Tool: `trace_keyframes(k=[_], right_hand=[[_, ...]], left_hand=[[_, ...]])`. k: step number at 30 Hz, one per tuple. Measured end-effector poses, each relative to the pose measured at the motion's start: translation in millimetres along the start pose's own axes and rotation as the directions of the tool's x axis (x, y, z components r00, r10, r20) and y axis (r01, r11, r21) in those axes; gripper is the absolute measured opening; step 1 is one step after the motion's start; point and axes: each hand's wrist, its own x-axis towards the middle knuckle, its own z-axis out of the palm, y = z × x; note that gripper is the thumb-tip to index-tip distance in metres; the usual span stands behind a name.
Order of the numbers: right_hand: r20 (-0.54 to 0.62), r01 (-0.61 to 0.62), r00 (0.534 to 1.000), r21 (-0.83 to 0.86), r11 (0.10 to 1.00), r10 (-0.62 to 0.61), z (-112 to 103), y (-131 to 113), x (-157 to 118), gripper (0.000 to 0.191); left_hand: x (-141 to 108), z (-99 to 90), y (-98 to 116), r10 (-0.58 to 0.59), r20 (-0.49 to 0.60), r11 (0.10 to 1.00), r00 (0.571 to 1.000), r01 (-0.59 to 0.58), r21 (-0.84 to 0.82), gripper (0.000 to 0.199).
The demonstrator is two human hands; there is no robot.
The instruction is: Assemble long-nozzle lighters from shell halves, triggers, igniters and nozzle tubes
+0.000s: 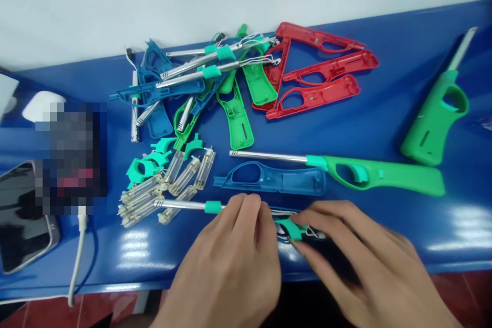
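My left hand [234,251] is closed around the base of a silver metal tube [180,205] with a teal collar [213,207]; the tube points left. My right hand [346,246] pinches a small teal trigger piece [292,228] between thumb and fingers, just right of my left hand. Thin white wires [313,232] loop beside the trigger piece. What lies beneath my left fingers is hidden. Behind my hands rest a blue half shell [272,178] and an assembled green lighter [400,177] with its tube pointing left.
Clear fuel cells [184,177] and teal triggers [140,170] lie left of centre. Green [240,123], blue and red half shells [319,96] and metal tubes are piled behind. Another green lighter [432,123] lies right. A phone [25,215] and white cable [79,261] are far left.
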Motion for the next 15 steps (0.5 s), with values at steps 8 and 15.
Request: trace_keyframes(k=[8, 15], right_hand=[[-0.039, -0.026, 0.999, 0.044, 0.999, 0.028, 4.4, 2.2, -4.4, 0.021], [-0.067, -0.026, 0.997, 0.126, 0.992, 0.035, 8.4, 2.8, -3.1, 0.021]], left_hand=[[7.9, 1.6, -3.2, -0.005, 0.116, 1.0, 0.993, 0.009, -0.03, 0.037], [17.9, -8.8, -2.5, -0.028, 0.118, 0.998, 0.993, 0.034, -0.053, 0.039]])
